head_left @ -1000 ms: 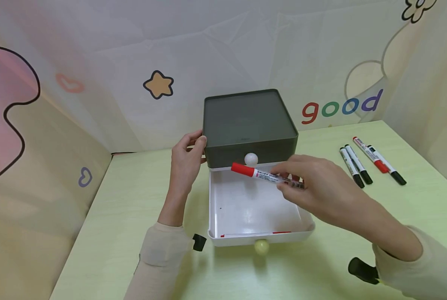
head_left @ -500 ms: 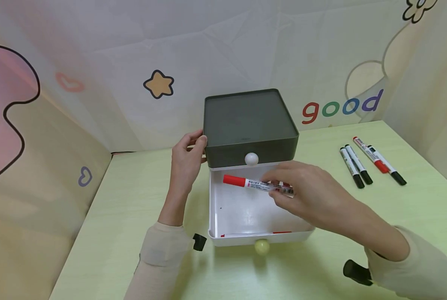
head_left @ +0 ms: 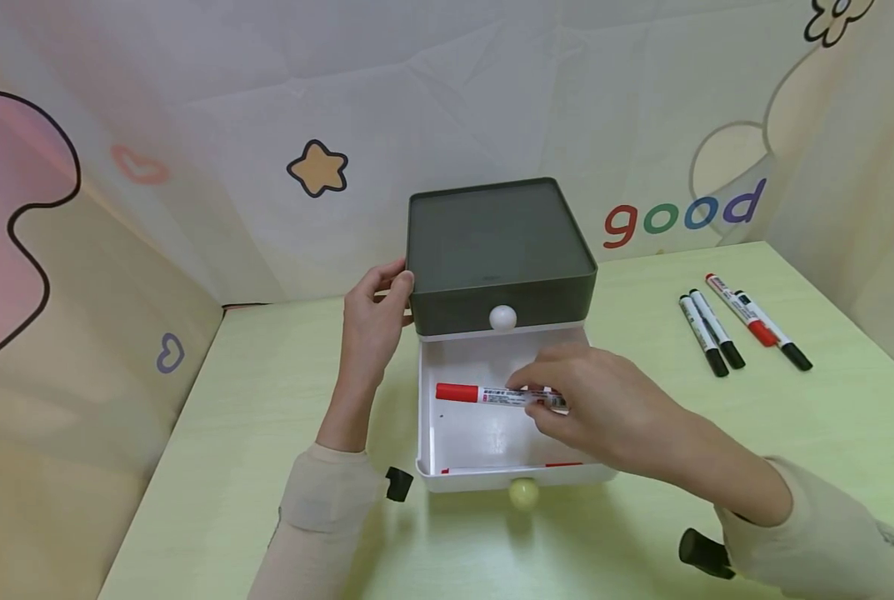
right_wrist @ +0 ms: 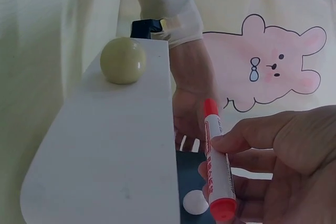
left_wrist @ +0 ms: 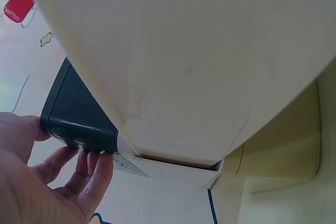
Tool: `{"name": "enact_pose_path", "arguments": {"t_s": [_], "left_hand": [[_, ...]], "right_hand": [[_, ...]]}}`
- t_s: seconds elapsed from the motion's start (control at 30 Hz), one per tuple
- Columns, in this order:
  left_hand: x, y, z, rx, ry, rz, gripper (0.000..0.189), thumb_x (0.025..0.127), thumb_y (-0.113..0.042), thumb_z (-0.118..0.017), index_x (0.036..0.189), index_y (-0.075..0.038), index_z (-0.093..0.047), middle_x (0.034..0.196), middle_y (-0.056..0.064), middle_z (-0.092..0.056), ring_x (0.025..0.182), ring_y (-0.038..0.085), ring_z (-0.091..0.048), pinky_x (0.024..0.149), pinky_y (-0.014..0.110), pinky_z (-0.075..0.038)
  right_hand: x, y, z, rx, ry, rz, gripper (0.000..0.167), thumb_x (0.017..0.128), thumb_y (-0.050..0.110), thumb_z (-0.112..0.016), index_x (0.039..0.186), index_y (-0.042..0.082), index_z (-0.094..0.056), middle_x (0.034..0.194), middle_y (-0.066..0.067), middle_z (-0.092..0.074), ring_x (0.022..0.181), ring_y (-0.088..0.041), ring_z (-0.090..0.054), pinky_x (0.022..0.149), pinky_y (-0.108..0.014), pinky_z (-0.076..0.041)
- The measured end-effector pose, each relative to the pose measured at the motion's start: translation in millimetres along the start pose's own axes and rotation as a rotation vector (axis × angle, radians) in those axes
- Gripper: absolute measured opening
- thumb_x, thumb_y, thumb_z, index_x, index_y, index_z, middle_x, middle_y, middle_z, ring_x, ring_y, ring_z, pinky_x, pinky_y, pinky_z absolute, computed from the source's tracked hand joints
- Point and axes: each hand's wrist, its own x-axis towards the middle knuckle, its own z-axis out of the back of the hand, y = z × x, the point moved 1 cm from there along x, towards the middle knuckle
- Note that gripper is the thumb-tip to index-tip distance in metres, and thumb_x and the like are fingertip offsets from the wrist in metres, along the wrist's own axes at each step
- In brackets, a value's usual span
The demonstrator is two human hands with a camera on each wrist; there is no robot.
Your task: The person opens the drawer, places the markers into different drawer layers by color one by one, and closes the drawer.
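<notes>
Red-capped white marker, pinched in the right hand, swings toward the left edge of the white rectangular drawer, seemingly lower now, left hand gripping the dark-grey rectangular box.

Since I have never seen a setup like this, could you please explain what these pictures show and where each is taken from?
There is no machine here: a person works with two bare hands. The head view comes from a camera worn on the head, looking forward and down; the two wrist views come from cameras worn on each wrist. The left hand touches the side of a dark box. The right hand pinches a red marker above an open white drawer. On the table, to the right, lie three black-capped markers and one red-capped marker.
</notes>
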Motion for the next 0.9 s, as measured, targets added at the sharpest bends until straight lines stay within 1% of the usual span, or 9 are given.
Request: {"name": "enact_pose_path", "arguments": {"t_s": [0.17,0.33,0.63,0.73,0.9], "left_hand": [[-0.2,-0.4,0.2,0.007,-0.001,0.003,0.037,0.104,-0.025,-0.058,0.138,-0.012,-0.067,0.115,0.008,-0.065,0.094,0.026,-0.066,0.086,0.039,-0.061],[-0.2,-0.9,0.5,-0.005,0.002,0.001,0.037,0.104,-0.024,-0.059,0.138,-0.011,-0.067,0.115,0.009,-0.065,0.093,0.026,-0.066,0.086,0.039,-0.062],[0.1,-0.5,0.4,0.006,0.006,-0.006,0.037,0.104,-0.024,-0.058,0.138,-0.011,-0.066,0.115,0.009,-0.065,0.094,0.026,-0.065,0.086,0.039,-0.061],[0.4,-0.3,0.5,0.002,0.005,-0.005,0.037,0.104,-0.024,-0.058,0.138,-0.011,-0.067,0.115,0.009,-0.065,0.093,0.026,-0.065,0.086,0.039,-0.061],[1.0,-0.3,0.8,-0.011,0.008,-0.003,0.037,0.103,-0.023,-0.059,0.137,-0.011,-0.067,0.114,0.009,-0.065,0.093,0.025,-0.066,0.085,0.039,-0.062]], "right_hand": [[-0.5,-0.1,-6.4,0.002,0.01,0.018,0.023,0.087,0.002,-0.076,0.107,0.014,-0.08,0.091,0.008,-0.068,0.075,-0.005,-0.057,0.063,-0.025,-0.05],[-1.3,-1.1,-12.4,-0.009,0.015,0.042,0.023,0.087,0.002,-0.075,0.105,0.014,-0.08,0.089,0.009,-0.066,0.073,-0.006,-0.053,0.061,-0.024,-0.048],[-1.0,-2.5,-17.7,-0.005,0.04,0.026,0.024,0.086,0.002,-0.075,0.106,0.015,-0.08,0.09,0.009,-0.067,0.074,-0.007,-0.053,0.061,-0.025,-0.047],[-1.5,-2.5,-19.0,-0.004,0.044,0.032,0.024,0.086,0.002,-0.075,0.105,0.015,-0.08,0.089,0.009,-0.067,0.074,-0.007,-0.054,0.062,-0.025,-0.047],[-2.5,-2.9,-19.5,-0.01,0.057,0.038,0.023,0.087,0.005,-0.077,0.107,0.014,-0.08,0.095,0.006,-0.069,0.078,-0.011,-0.059,0.066,-0.028,-0.051]]}}
